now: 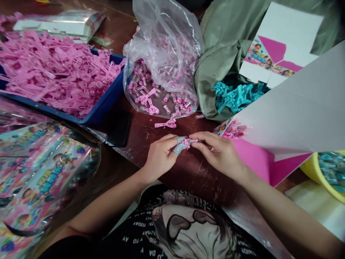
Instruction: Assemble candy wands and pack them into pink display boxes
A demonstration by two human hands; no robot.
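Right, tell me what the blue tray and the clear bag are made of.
The blue tray looks like moulded plastic, with a smooth, faintly glossy rim. The clear bag looks like thin polythene, probably: it is see-through, soft and creased, with shiny highlights along its folds.

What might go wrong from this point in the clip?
The small pink plastic piece pinched between the left hand and right hand could slip and fall. The loose capsule lying outside the clear plastic bag might roll away. The white card sheet beside the right hand could get knocked.
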